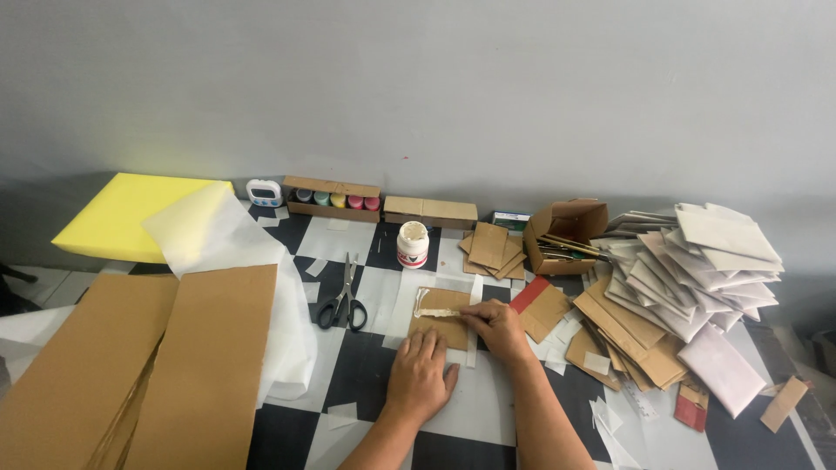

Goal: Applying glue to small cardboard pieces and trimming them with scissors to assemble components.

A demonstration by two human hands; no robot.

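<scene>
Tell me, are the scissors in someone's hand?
No, the scissors lie alone on the table, left of both hands, untouched.

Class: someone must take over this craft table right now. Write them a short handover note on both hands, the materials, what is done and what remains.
Left hand: flat, open, pressing the bottom edge of the small cardboard piece.
Right hand: pinching a glue spreader lying across it.
White glue jar stands open behind; scissors lie to the left.
Done: glue streaked on the upper left part.
Left: the rest looks bare.
</scene>
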